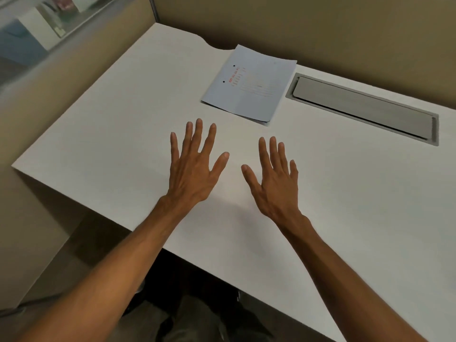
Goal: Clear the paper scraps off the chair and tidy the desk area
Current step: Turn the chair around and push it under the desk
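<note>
1. A big white desk [98, 124] was seen filling most of the view, tucked into a corner between tan partition walls [345, 28]. There was a curved notch cut into its back edge.
2. Both bare forearms were stretched out over the desk from the near edge. The left hand [195, 169] and the right hand [274, 183] were held side by side, backs up, near each other but apart.
3. As for the grip: both hands were spread flat with fingers splayed, nothing held in either one. Whether the palms were pressed on the desk or just above it couldn't be told.
4. A long grey cable flap [362, 107] was set into the desk at the back right, lying shut in its frame.
5. A pale blue punched paper booklet [249, 85] with some red print was lying flat at the back of the desk, just left of the flap and well beyond the fingertips. The print was too blurry to be read.
6. No chair or loose scraps were caught in frame; only dark trousers [197, 317] were visible below the desk edge.
</note>
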